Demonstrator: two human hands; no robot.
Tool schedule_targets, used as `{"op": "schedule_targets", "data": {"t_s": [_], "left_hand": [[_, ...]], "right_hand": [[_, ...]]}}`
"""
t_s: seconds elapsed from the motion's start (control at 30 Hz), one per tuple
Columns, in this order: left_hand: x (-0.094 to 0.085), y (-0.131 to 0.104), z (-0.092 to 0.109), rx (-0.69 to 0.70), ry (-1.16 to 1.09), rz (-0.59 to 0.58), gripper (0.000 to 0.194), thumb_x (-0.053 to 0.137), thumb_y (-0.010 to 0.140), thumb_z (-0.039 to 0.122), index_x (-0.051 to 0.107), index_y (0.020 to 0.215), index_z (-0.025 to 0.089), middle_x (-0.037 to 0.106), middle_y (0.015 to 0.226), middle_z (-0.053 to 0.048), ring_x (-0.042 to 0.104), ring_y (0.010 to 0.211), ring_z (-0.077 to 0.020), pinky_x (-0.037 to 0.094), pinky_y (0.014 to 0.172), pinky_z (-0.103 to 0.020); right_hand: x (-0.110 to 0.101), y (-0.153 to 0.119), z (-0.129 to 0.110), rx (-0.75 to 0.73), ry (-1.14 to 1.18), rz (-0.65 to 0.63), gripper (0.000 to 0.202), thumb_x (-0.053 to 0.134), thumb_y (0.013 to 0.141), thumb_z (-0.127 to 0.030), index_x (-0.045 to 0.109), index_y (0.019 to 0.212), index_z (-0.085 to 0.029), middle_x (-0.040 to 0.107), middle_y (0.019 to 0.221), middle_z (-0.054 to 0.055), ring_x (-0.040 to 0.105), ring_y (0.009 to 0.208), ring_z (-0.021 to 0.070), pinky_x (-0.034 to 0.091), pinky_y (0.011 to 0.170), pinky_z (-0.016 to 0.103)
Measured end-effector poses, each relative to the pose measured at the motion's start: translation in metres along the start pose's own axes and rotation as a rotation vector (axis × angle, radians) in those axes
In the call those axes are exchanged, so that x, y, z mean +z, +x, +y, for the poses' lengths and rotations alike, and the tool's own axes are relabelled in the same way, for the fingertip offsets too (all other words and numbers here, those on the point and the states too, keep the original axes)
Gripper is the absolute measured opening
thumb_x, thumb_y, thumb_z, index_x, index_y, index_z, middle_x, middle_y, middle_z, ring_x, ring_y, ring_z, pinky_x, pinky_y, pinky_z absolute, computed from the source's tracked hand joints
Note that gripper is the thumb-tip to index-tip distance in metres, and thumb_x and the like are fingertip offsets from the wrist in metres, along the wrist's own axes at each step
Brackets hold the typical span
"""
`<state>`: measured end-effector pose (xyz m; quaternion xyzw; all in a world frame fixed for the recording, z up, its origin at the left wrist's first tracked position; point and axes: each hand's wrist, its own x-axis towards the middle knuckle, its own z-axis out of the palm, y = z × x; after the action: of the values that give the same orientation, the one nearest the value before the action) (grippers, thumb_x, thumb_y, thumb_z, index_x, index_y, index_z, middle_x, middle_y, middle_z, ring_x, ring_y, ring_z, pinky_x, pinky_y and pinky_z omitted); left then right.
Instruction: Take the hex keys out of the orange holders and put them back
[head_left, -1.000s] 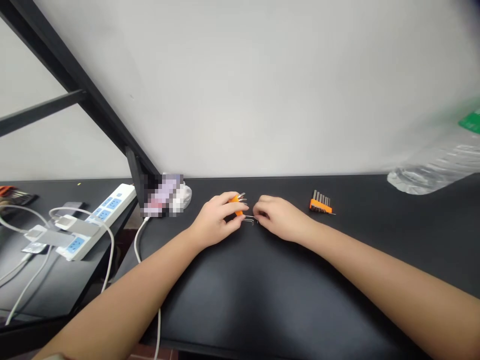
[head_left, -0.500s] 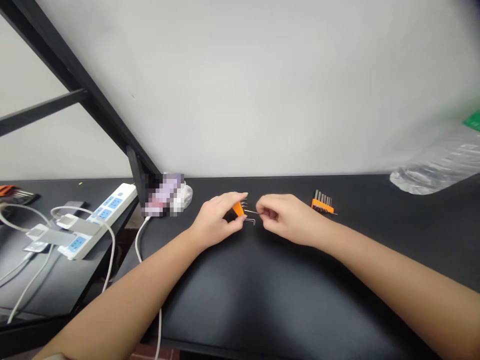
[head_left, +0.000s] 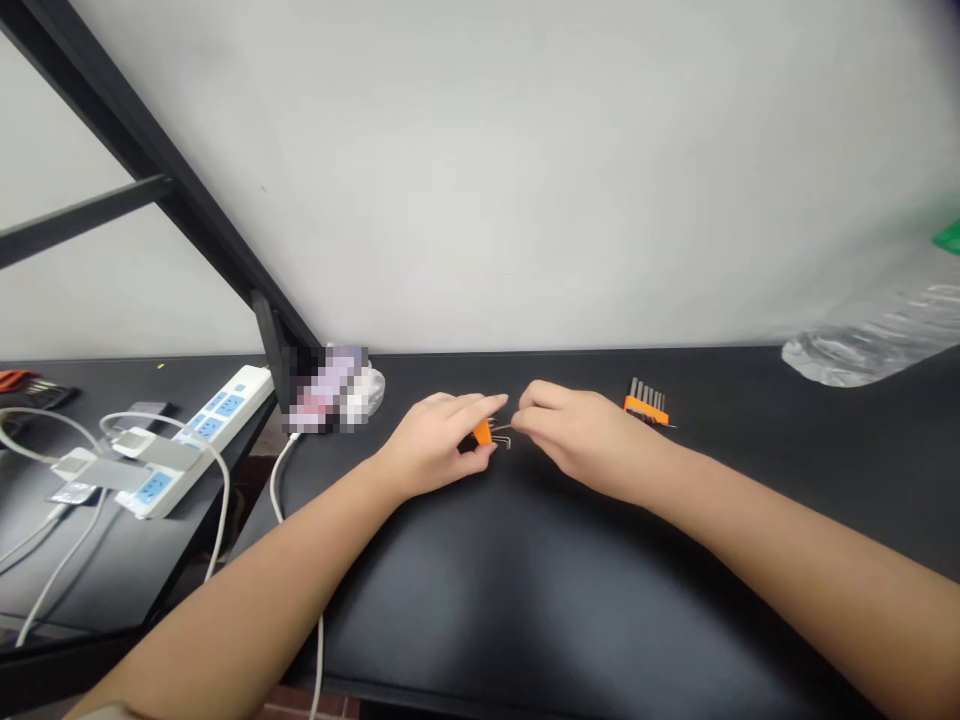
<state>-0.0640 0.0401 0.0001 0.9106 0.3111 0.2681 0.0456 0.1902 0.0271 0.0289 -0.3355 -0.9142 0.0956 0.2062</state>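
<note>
My left hand (head_left: 439, 445) is closed around an orange hex key holder (head_left: 482, 433) over the black table. Short bent metal hex keys (head_left: 505, 440) stick out from the holder's right side. Close by on the right, my right hand (head_left: 574, 435) pinches a thin metal hex key (head_left: 504, 428), whose far end reaches toward the holder. Whether that end sits in a slot is too small to tell. Beyond my right wrist lies a second orange holder (head_left: 648, 407) with several grey hex bits or keys standing in a row.
A white power strip (head_left: 199, 440) with plugs and cables lies on the left table. A black metal frame (head_left: 217, 240) slants down beside a pixelated item and a clear plastic bundle (head_left: 367, 395). Clear plastic wrap (head_left: 862, 350) lies at the far right against the wall.
My left fingers have shifted slightly right and cover more of the orange holder. My right hand has turned a little, its fingers closer to the holder, still pinching the thin key.
</note>
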Motion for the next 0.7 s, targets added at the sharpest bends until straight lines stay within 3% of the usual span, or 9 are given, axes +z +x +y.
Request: {"op": "schedule_targets", "data": {"t_s": [0.17, 0.37, 0.57, 0.7], "left_hand": [[0.000, 0.001, 0.007, -0.015, -0.058, -0.053, 0.055, 0.064, 0.091, 0.029, 0.049, 0.144, 0.025, 0.072, 0.127, -0.008, 0.072, 0.109, -0.0221, 0.056, 0.095, -0.038], [0.002, -0.002, 0.005, -0.092, -0.098, 0.091, 0.056, 0.070, 0.086, 0.030, 0.053, 0.140, 0.025, 0.073, 0.126, -0.006, 0.073, 0.105, -0.0203, 0.058, 0.093, -0.035], [0.002, -0.002, 0.005, -0.223, -0.137, 0.127, 0.056, 0.071, 0.084, 0.027, 0.056, 0.137, 0.024, 0.072, 0.123, -0.005, 0.073, 0.103, -0.0190, 0.059, 0.093, -0.032], [0.002, -0.001, 0.000, -0.335, -0.138, 0.178, 0.054, 0.070, 0.082, 0.024, 0.056, 0.134, 0.023, 0.071, 0.122, -0.006, 0.072, 0.103, -0.0193, 0.058, 0.095, -0.034]], "right_hand": [[0.010, 0.005, -0.009, 0.024, 0.236, 0.034, 0.021, 0.049, 0.100, -0.015, 0.068, 0.094, -0.021, 0.061, 0.095, 0.005, 0.058, 0.082, 0.0162, 0.048, 0.073, 0.030], [0.026, 0.010, -0.011, 0.256, 0.541, 0.168, 0.014, 0.059, 0.092, -0.012, 0.068, 0.089, -0.022, 0.069, 0.091, 0.001, 0.063, 0.080, 0.0153, 0.050, 0.072, 0.029], [0.040, 0.007, 0.010, 0.178, 0.319, 0.139, 0.015, 0.058, 0.093, -0.013, 0.071, 0.091, -0.021, 0.069, 0.093, 0.004, 0.064, 0.084, 0.0184, 0.051, 0.079, 0.034], [0.044, 0.006, 0.021, 0.205, 0.269, 0.091, 0.016, 0.060, 0.091, -0.014, 0.074, 0.096, -0.020, 0.068, 0.098, 0.006, 0.065, 0.085, 0.0185, 0.052, 0.079, 0.034]]}}
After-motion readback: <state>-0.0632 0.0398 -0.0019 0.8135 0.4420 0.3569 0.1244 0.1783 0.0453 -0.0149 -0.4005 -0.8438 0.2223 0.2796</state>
